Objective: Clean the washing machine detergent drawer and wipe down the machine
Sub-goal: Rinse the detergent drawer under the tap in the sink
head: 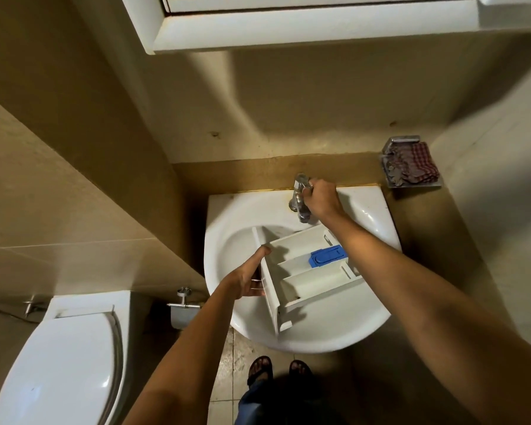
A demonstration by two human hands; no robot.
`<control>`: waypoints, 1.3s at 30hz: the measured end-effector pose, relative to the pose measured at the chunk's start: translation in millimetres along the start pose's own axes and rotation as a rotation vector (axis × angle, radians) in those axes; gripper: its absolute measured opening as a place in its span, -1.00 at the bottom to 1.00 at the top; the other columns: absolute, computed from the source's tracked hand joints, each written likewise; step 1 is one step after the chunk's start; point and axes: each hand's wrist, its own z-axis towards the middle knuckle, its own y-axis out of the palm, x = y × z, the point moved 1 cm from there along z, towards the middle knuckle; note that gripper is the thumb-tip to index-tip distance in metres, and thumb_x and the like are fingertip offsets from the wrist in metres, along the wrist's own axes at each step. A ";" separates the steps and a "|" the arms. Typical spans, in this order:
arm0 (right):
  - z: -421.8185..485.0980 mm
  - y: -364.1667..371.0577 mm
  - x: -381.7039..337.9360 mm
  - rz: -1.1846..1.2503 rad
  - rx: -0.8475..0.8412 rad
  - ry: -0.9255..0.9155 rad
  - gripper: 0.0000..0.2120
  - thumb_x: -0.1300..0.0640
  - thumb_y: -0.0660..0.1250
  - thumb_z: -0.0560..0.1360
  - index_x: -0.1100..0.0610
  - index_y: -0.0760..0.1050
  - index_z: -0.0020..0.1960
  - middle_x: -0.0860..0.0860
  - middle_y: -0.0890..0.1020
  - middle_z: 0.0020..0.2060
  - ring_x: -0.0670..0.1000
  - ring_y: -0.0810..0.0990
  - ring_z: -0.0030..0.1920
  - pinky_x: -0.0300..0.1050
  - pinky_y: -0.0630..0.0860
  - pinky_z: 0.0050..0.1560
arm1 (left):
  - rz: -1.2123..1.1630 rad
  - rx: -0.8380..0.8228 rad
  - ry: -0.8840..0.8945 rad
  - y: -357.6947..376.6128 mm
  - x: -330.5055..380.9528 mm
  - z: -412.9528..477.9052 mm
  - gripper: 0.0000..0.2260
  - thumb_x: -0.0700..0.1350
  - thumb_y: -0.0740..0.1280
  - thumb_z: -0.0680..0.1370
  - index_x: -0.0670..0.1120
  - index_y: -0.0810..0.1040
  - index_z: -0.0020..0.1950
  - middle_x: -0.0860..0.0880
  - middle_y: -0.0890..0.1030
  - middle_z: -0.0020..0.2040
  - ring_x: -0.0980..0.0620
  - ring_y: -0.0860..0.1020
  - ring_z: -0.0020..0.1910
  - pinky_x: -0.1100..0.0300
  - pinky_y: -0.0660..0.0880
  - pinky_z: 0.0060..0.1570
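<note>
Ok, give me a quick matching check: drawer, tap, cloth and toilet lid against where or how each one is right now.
1 drawer
2 tap
3 cloth
4 toilet lid

a closed
b in the metal dish right of the sink
c gripped by the right hand
d held by the left hand over the sink

Pairs: 1-d; 2-c; 3-b; 4-a

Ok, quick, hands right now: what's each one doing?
Left hand: grips the detergent drawer by its end.
Right hand: curled round the tap.
</note>
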 end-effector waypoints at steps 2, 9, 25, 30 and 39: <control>5.8 0.0 6.5 0.010 -0.022 0.000 -0.79 0.21 0.18 0.58 0.26 0.52 0.12 0.22 0.63 0.02 0.14 0.59 -0.01 -0.22 0.33 -0.16 | 0.003 0.001 0.007 1.6 4.2 5.5 -0.48 0.33 0.30 0.40 -0.10 0.62 0.01 -0.07 0.63 -0.09 -0.05 0.61 -0.15 0.14 0.58 -0.19; 8.7 1.8 23.5 0.085 -0.025 -0.069 -0.78 0.21 0.22 0.56 0.22 0.53 0.16 0.21 0.64 -0.01 0.18 0.57 0.01 -0.21 0.30 -0.15 | 0.033 0.006 0.005 3.8 11.2 26.9 -0.46 0.32 0.32 0.44 -0.11 0.61 0.13 -0.11 0.64 0.02 -0.08 0.63 -0.05 0.11 0.61 -0.10; 13.6 14.5 37.7 0.169 0.029 -0.124 -0.80 0.16 0.20 0.59 0.20 0.50 0.15 0.08 0.58 -0.13 0.03 0.47 -0.15 -0.21 0.29 -0.19 | 0.122 -0.005 0.038 10.5 17.8 48.2 -0.27 0.35 0.37 0.15 -0.13 0.60 0.14 -0.09 0.57 -0.08 -0.05 0.58 -0.12 0.06 0.61 0.02; 2.7 19.6 44.8 0.509 0.101 0.035 -0.89 0.05 0.31 0.54 0.08 0.53 -0.09 -0.02 0.58 -0.25 -0.08 0.50 -0.24 -0.20 0.41 -0.20 | 0.110 0.011 0.046 11.3 16.2 48.2 -0.38 0.33 0.36 0.18 -0.10 0.61 0.03 -0.09 0.56 -0.09 -0.04 0.57 -0.12 0.08 0.59 0.07; -28.4 76.4 85.5 0.057 -0.327 0.285 -0.80 0.31 0.18 0.51 0.32 0.55 0.04 0.23 0.61 0.00 0.23 0.56 0.10 -0.09 0.44 -0.03 | 0.092 0.016 0.059 12.9 13.5 50.8 -0.41 0.29 0.36 0.21 -0.12 0.61 0.03 -0.09 0.53 -0.14 -0.04 0.55 -0.14 0.09 0.58 0.10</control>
